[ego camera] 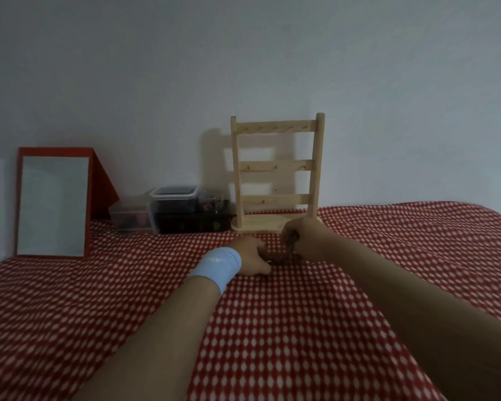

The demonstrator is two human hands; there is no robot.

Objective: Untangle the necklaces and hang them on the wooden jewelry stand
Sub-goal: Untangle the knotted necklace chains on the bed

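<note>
Left hand [252, 254], pale-blue wristband [220, 266] on it, rests low on red white-dotted cloth [287, 328] — whether it grips, cannot tell. Right hand [305, 241], close beside, pinches dark tangled necklaces [291, 241]. Behind — pale wooden ladder-shaped jewelry stand [276, 167], upright.

A: L hand [250, 254]?
B: Low, palm down, fingers twd the R hand [305, 241]; grip unclear. Blue wristband [222, 263] on wrist, forearm stretched fwd.
A: And R?
B: Just beside L, slightly higher, fingers curled, pinching dark necklaces [293, 237]. Forearm enters from lower right.
</note>
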